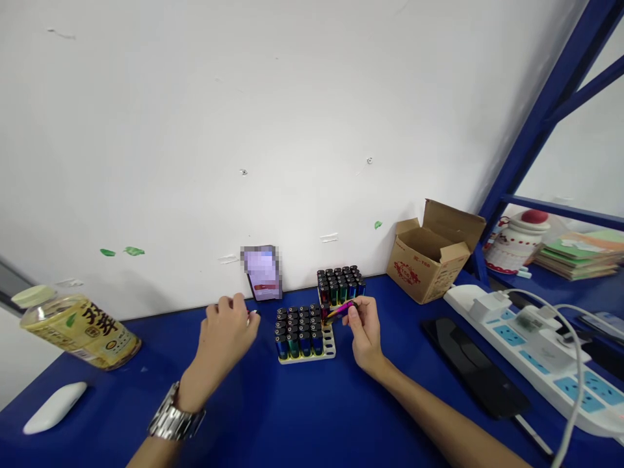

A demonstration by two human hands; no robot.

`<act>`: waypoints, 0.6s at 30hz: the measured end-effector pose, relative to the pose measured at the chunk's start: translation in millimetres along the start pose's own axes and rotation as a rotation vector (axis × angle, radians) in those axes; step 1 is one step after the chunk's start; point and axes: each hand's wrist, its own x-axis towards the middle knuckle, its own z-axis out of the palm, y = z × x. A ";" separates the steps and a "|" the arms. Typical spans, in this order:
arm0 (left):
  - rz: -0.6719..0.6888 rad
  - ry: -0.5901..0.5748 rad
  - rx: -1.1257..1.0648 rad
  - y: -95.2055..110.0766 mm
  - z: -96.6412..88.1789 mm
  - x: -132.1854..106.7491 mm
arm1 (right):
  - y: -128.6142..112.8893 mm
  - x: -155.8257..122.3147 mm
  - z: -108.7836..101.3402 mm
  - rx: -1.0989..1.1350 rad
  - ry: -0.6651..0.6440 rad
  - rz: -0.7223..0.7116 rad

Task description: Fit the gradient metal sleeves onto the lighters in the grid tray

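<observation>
A white tray (330, 356) with slots holds rows of shiny blue and green lighters (305, 341) with black tops; a column of slots at its right side shows bare. My right hand (366, 335) pinches a purple-and-gold lighter (342, 312), tilted over the tray's back right part. To the left of the tray, my left hand (227, 331) hovers with curled fingers round something small. Only a whitish, dark-tipped end of it shows by the thumb, too little to name. Behind the tray, near the wall, stands a second block of lighters (341, 286) in red, green and blue.
A phone (266, 276) leans on the wall. An open cardboard box (429, 257) stands back right. Right of my arm lie a black phone (472, 364) and a power strip (531, 357) with cables. At left are a drink bottle (88, 328) and a white mouse (56, 408).
</observation>
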 end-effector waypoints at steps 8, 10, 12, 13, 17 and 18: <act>-0.104 -0.316 0.050 -25.6 53.7 19.7 | -6.6 9.5 -1.6 -0.346 -0.292 -0.147; -0.096 -0.314 0.040 -23.9 58.4 20.3 | -8.7 10.4 -1.0 -0.384 -0.317 -0.219; -0.081 -0.321 0.017 -23.0 58.9 20.5 | -9.7 11.4 -1.2 -0.423 -0.332 -0.270; -0.071 -0.327 0.001 -23.0 58.2 20.5 | -9.8 12.0 -1.6 -0.439 -0.339 -0.288; -0.038 -0.336 -0.066 -23.3 54.1 20.1 | -8.6 14.0 -3.7 -0.498 -0.366 -0.334; -0.038 -0.332 -0.082 -23.1 53.4 20.1 | -8.3 14.1 -3.8 -0.514 -0.376 -0.336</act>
